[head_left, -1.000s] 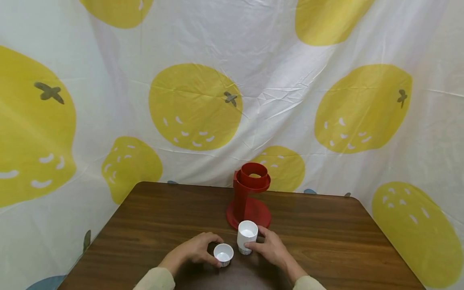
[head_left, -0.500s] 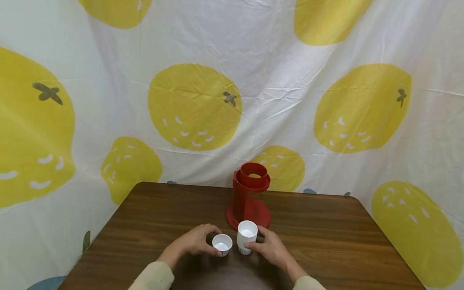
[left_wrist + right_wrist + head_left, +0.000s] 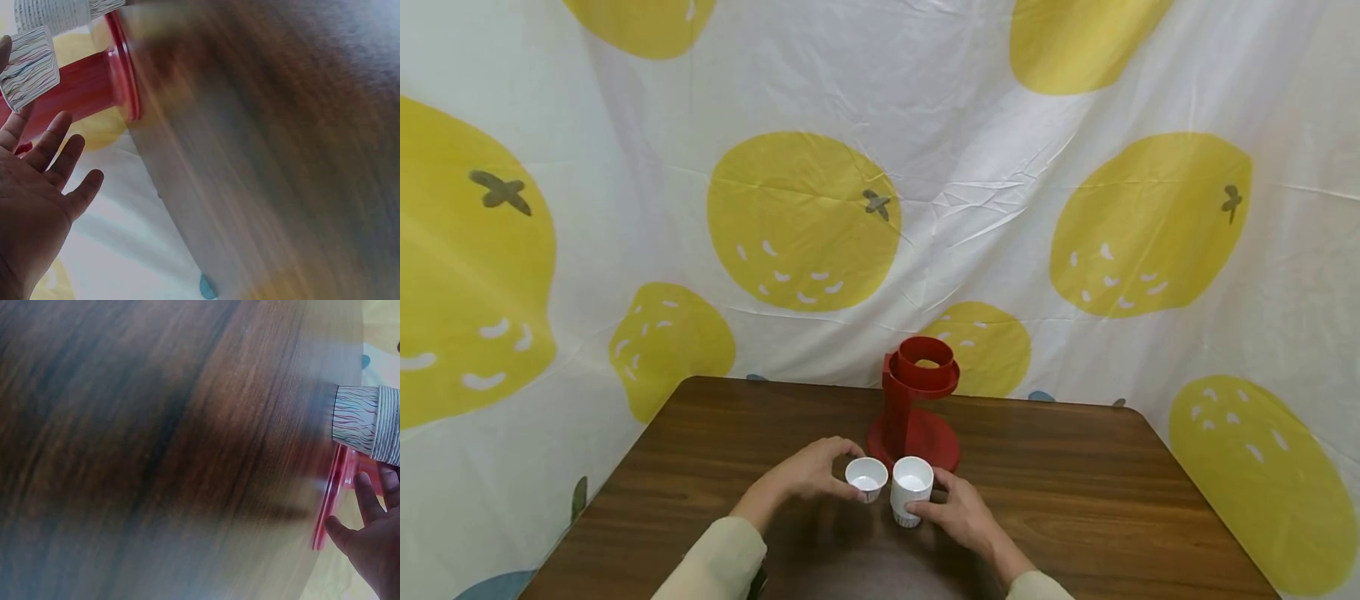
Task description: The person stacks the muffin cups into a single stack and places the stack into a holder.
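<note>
My left hand pinches a small white paper cup between thumb and index finger, off the table. In the left wrist view the cup's side has wavy coloured lines, and the other fingers spread out below it. Just to its right, a stack of paper cups stands upright. My right hand grips this stack from the right, thumb in front. Stacked rims show along the upper part of the stack in the right wrist view.
Behind the cups stands a red holder with a round base and a ring-shaped top. It rests on a brown wood-grain table. A white cloth with yellow lemons hangs behind the table.
My left hand has raised the single paper cup and carried it away from me, close beside the stack. The right hand and the stack have stayed in place.
</note>
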Tool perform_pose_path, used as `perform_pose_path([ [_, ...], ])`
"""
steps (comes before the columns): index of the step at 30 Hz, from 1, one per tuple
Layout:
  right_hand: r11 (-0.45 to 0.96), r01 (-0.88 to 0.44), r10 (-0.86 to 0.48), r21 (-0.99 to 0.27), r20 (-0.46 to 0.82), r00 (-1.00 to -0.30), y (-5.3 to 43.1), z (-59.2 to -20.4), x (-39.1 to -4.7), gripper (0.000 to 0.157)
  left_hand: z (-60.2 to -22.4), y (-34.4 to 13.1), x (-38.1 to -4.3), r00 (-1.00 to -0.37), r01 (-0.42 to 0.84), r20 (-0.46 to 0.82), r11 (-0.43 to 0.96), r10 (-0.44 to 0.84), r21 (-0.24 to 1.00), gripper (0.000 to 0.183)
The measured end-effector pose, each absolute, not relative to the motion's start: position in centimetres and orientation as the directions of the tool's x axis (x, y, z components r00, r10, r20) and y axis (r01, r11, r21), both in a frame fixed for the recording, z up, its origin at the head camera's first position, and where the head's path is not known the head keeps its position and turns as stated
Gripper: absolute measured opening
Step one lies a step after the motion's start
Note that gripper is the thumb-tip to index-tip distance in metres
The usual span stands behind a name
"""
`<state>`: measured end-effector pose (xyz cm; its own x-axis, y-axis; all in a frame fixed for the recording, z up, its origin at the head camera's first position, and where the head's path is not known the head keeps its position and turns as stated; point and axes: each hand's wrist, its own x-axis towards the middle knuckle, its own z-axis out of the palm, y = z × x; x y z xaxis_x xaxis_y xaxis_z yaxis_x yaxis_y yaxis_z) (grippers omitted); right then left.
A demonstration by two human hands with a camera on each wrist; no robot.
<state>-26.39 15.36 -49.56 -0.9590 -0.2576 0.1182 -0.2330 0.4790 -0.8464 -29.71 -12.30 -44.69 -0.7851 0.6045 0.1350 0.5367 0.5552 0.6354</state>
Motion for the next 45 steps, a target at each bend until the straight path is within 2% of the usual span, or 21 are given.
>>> perform_pose_path([
  [22, 0.488, -0.231, -0.254, -0.842, 0.116, -0.96, 15.3, -49.6, -26.4, 0.062, -41.9, -11.6, -31.1, -0.817, 0.501, 0.131, 0.577, 0.562, 0.645, 0.052],
  [38, 0.508, -0.23, -0.246, -0.83, 0.116, -0.962, 15.3, -49.6, -26.4, 0.062, -40.1, -9.9, -31.6, -0.809, 0.521, 0.145, 0.581, 0.569, 0.625, 0.054],
  [45, 0.501, -0.217, -0.25, -0.838, 0.1, -0.963, 15.4, -49.7, -26.5, 0.064, -39.9, -9.0, -31.9, -0.783, 0.564, 0.173, 0.564, 0.598, 0.603, 0.052],
])
